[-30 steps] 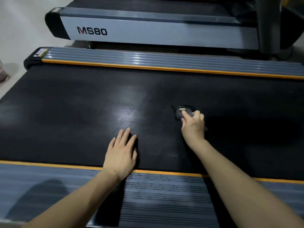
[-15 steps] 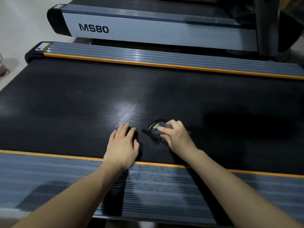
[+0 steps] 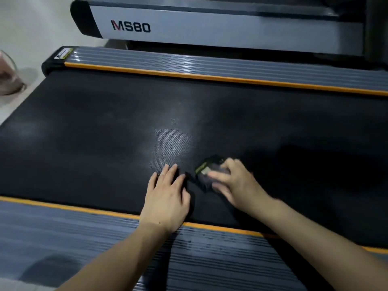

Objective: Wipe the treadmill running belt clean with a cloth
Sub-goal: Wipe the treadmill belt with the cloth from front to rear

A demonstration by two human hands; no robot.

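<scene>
Bracing left hand point(image 3: 168, 198) flat, fingers straight, on belt point(image 3: 94, 143) for support; right hand point(image 3: 235, 181) fingers press dark cloth point(image 3: 206, 175) down, scrubbing.

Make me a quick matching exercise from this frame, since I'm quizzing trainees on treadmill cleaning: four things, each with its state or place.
Things:
1. left hand
2. right hand
3. dark cloth
4. MS80 label

States or places:
A. under the fingers of one hand, on the running belt
B. on the neighbouring machine's grey side panel
C. flat on the belt, fingers straight
D. grips the cloth

Pairs: 1-C, 2-D, 3-A, 4-B
</scene>
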